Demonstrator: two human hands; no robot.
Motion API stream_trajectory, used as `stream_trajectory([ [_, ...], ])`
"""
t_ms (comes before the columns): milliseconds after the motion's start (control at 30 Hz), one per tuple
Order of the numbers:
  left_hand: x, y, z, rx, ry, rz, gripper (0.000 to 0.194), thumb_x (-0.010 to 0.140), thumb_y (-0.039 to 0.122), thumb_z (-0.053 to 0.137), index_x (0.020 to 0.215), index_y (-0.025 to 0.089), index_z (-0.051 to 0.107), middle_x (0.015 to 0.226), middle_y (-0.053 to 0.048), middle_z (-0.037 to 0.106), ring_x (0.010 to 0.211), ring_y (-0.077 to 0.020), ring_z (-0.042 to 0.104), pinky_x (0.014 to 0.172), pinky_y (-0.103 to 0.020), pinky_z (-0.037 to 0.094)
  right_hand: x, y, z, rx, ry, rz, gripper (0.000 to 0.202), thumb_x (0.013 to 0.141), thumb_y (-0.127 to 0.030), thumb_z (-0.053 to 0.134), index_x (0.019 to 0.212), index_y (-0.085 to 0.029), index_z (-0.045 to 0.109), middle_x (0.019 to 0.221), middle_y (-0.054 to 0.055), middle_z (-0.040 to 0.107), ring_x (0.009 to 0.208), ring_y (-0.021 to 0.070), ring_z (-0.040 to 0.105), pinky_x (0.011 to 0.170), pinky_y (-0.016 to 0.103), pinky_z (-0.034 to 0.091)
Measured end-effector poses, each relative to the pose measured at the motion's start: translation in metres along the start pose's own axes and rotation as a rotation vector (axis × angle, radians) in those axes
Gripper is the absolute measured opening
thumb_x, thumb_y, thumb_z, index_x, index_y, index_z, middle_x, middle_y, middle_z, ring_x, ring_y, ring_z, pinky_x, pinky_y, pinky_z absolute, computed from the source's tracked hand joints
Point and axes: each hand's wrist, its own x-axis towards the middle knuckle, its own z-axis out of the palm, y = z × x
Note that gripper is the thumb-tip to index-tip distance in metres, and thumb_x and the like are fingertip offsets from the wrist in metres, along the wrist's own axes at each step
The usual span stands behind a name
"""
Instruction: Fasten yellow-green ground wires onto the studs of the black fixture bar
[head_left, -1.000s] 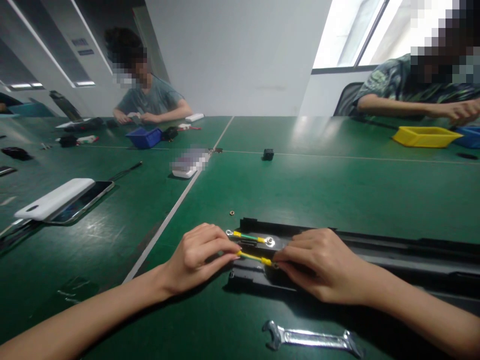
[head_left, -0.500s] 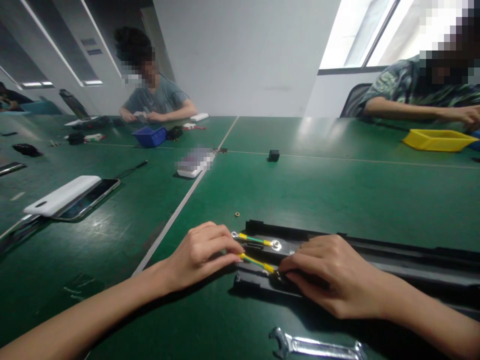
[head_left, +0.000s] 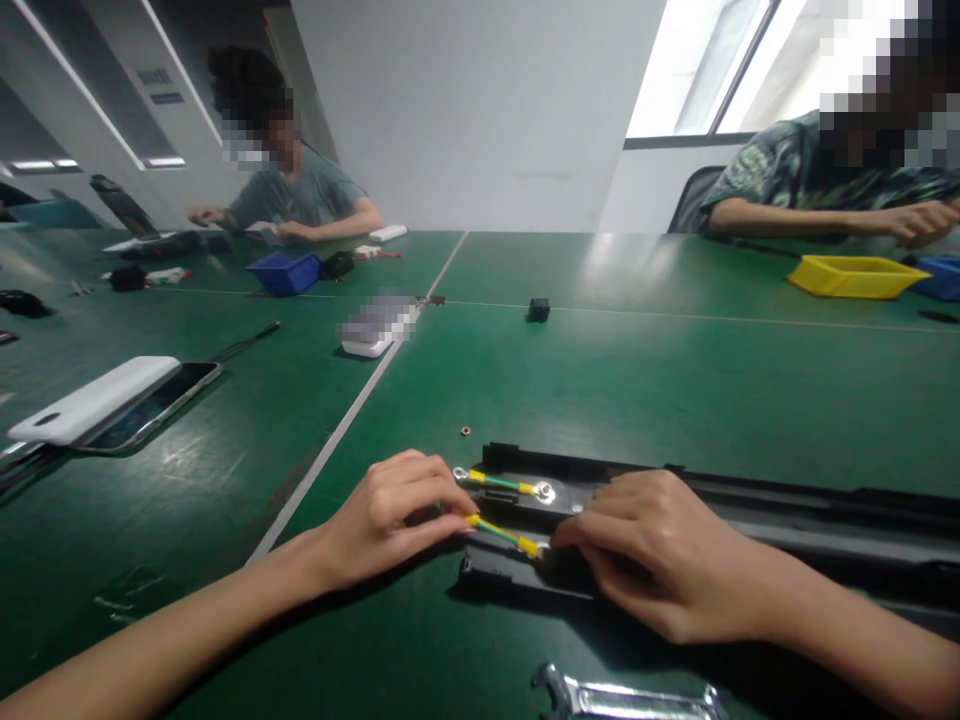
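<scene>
My left hand point(head_left: 401, 510) pinches the near end of a short yellow-green ground wire point(head_left: 504, 535). The wire's other end, with its ring terminal, lies over the black channel-shaped housing point(head_left: 517, 580). At that terminal my right hand point(head_left: 660, 560) is closed, thumb and fingertips together; what they grip is hidden. A second yellow-green ground wire point(head_left: 501, 483) lies just beyond, one ring terminal fastened by a nut on the housing and the other ring sticking out past its end. A small brass-coloured nut point(head_left: 466, 431) rests on the green table beyond my left hand.
An open-end wrench point(head_left: 630, 698) lies near the front edge of view. Phones point(head_left: 150, 405) are on the left, and a small black block point(head_left: 538, 309) sits farther back. Two people work across the table near a blue bin point(head_left: 285, 274) and a yellow bin point(head_left: 855, 279).
My view has shifted slightly right. My right fingertips have drawn slightly back from the near wire's terminal, so more of the ring shows. My left hand keeps its pinch.
</scene>
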Motion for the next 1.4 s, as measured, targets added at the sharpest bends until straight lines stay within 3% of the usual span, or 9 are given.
stream_trajectory([
  [1400, 0.0015, 0.0005, 0.0010, 0.029, -0.028, 0.002, 0.006, 0.092, 0.016, 0.060, 0.092, 0.015, 0.065, 0.080, -0.003, 0.065, 0.074, -0.0157, 0.058, 0.072, -0.028, 0.042, -0.0002, 0.0016, -0.0010, -0.023, -0.088, 0.007, 0.029, 0.083, -0.016, 0.041, 0.096, -0.017, 0.067, 0.063, 0.002, 0.059, 0.057, 0.0163, 0.048, 0.055, 0.029, 0.026],
])
